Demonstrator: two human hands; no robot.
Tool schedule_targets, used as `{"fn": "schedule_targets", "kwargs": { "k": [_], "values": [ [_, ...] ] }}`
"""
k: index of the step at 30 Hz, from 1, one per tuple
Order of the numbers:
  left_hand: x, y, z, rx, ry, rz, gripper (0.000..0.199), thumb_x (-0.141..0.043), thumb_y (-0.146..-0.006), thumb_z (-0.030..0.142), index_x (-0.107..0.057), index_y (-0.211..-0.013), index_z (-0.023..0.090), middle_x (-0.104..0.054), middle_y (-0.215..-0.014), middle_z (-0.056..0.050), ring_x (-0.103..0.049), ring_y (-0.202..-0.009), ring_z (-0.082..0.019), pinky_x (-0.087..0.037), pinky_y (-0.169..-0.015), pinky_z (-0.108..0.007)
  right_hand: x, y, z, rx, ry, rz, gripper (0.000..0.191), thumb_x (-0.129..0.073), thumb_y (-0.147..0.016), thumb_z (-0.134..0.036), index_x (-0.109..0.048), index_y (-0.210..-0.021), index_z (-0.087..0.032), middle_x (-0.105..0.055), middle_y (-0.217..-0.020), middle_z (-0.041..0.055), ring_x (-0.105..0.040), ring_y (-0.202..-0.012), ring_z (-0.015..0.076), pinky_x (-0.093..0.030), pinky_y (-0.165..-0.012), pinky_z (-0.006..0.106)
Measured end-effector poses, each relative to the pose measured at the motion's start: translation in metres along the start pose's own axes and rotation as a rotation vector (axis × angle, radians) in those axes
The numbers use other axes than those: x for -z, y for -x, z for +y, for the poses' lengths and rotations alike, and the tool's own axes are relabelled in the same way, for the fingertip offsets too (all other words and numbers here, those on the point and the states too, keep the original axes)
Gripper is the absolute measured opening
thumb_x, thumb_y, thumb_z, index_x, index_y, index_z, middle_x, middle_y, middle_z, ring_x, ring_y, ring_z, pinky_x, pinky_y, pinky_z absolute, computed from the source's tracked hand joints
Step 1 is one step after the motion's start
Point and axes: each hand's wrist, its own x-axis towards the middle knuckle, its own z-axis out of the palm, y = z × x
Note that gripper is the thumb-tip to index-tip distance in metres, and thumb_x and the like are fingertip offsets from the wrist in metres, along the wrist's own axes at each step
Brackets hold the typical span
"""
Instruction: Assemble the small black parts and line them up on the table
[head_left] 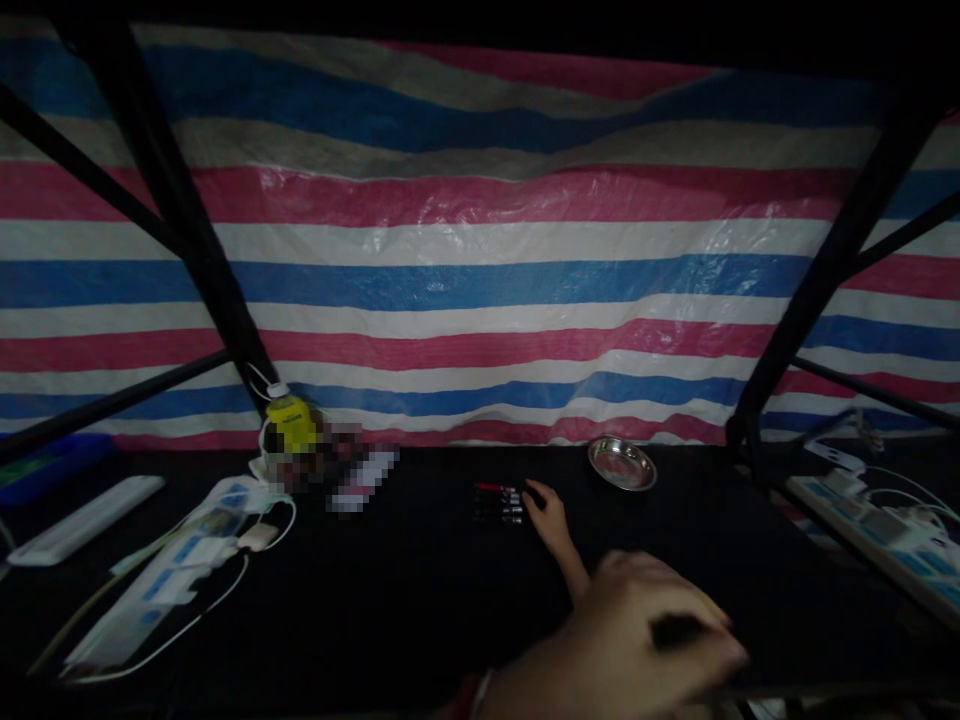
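Several pens lie side by side on the black table, a red pen (493, 487) at the back and dark pens (496, 510) in front of it. My right hand (549, 517) rests at their right-hand ends, fingers slightly apart, with nothing visible in it. Large and blurred in the foreground, my left hand (637, 630) reaches in from the bottom edge and points right. Its thumb and fingertips are pressed together around a dark gap; what they hold, if anything, cannot be made out. The left hand covers part of my right forearm.
A round metal dish (622, 464) sits at the back right. At the left are a yellow bottle (292, 421), a power strip (169, 585) with cables, a white bar (86, 520) and a blue tray (60, 465). More plugs and cables (892, 530) lie at the right, beyond the black frame.
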Motion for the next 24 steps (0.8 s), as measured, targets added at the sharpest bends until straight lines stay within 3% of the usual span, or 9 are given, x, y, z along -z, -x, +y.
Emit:
{"fn": "schedule_targets", "kwargs": {
  "k": [2,5,7,9,11,16,24],
  "values": [
    [0.019,0.002,-0.037,0.130,-0.007,0.193,0.014,-0.052,-0.082,0.028,-0.064,-0.081,0.020,-0.066,-0.093,-0.003,-0.059,-0.091,-0.016,-0.044,-0.088,-0.033,0.002,0.003,0.000,0.015,-0.001,-0.004,0.030,-0.057,-0.074,-0.032,-0.067,-0.100,-0.020,-0.065,-0.104,0.0080,-0.058,-0.101,0.0231,-0.043,-0.091,0.037],
    [0.051,0.019,-0.116,0.419,-0.149,0.512,0.012,-0.051,-0.077,0.023,-0.063,-0.079,0.021,-0.066,-0.088,-0.004,-0.060,-0.089,-0.019,-0.045,-0.085,-0.034,0.004,0.004,-0.002,0.052,-0.001,0.002,0.026,-0.059,-0.071,-0.030,-0.067,-0.094,-0.020,-0.065,-0.101,0.0079,-0.057,-0.098,0.0233,-0.043,-0.090,0.038],
    [0.069,0.038,-0.164,0.562,-0.295,0.639,0.015,-0.052,-0.074,0.023,-0.061,-0.085,0.020,-0.065,-0.093,-0.005,-0.058,-0.093,-0.022,-0.044,-0.086,-0.037,0.005,0.003,-0.005,0.075,0.012,0.011,0.022,-0.060,-0.071,-0.029,-0.067,-0.089,-0.020,-0.065,-0.096,0.0080,-0.057,-0.095,0.0231,-0.043,-0.088,0.038],
    [0.080,0.056,-0.195,0.670,-0.416,0.679,0.021,-0.053,-0.072,0.024,-0.060,-0.092,0.019,-0.063,-0.096,-0.007,-0.057,-0.095,-0.024,-0.044,-0.086,-0.039,0.006,0.003,-0.010,0.081,0.033,0.006,0.018,-0.060,-0.071,-0.029,-0.067,-0.085,-0.020,-0.064,-0.092,0.0077,-0.057,-0.092,0.0227,-0.044,-0.086,0.038],
    [0.085,0.068,-0.209,0.718,-0.507,0.676,0.025,-0.053,-0.072,0.022,-0.058,-0.095,0.019,-0.061,-0.102,-0.008,-0.055,-0.099,-0.025,-0.043,-0.085,-0.039,0.007,0.004,-0.014,0.080,0.057,-0.009,0.015,-0.060,-0.071,-0.029,-0.066,-0.082,-0.020,-0.062,-0.088,0.0072,-0.057,-0.088,0.0222,-0.044,-0.083,0.036],
    [0.086,0.069,-0.215,0.651,-0.612,0.654,0.033,-0.051,-0.073,0.021,-0.054,-0.105,0.019,-0.058,-0.110,-0.008,-0.052,-0.105,-0.025,-0.041,-0.088,-0.039,0.012,0.015,-0.022,0.075,0.135,-0.074,0.013,-0.066,-0.067,-0.033,-0.066,-0.075,-0.022,-0.059,-0.083,0.0046,-0.055,-0.084,0.0215,-0.044,-0.079,0.034],
    [0.088,0.058,-0.229,0.654,-0.469,0.849,0.032,-0.042,-0.081,0.026,-0.051,-0.109,0.013,-0.059,-0.107,-0.012,-0.057,-0.096,-0.022,-0.044,-0.086,-0.037,0.015,0.022,-0.028,0.098,0.259,-0.195,0.018,-0.074,-0.059,-0.033,-0.071,-0.076,-0.027,-0.054,-0.086,0.0037,-0.052,-0.085,0.0211,-0.041,-0.081,0.035]
  ]
}}
